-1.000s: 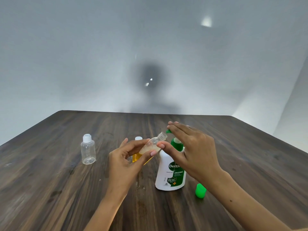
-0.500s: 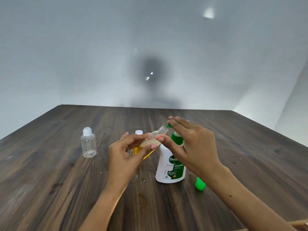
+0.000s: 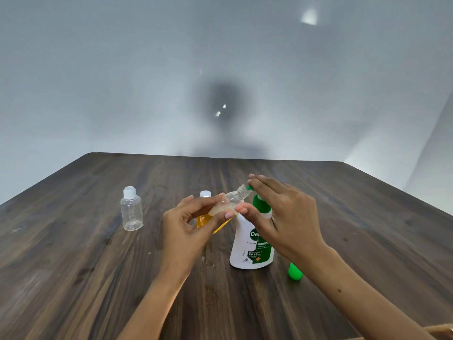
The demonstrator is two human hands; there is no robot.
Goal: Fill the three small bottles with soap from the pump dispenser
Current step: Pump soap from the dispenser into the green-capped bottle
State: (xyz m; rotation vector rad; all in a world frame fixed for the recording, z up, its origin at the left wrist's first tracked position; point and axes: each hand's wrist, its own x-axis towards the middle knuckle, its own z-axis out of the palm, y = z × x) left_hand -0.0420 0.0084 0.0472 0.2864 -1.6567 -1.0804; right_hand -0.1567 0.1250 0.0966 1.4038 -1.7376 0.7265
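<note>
On the dark wooden table (image 3: 73,278), two hands work at a soap dispenser.

At the middle, the white and green pump dispenser (image 3: 247,251) stands upright; its label shows "De…", "ORIGIN…" and "99.99%", the rest is hidden. The left hand (image 3: 186,229) grips a small clear bottle (image 3: 230,201), tilted, with its open neck against the green nozzle and some pale soap inside. The right hand (image 3: 282,214) lies over the pump head with straight fingers, holding nothing. Behind the left hand stands a bottle with yellow soap (image 3: 204,218) and a white cap. An empty capped bottle (image 3: 131,209) stands well apart at the left. A green cap (image 3: 295,271) lies just beside the dispenser.
</note>
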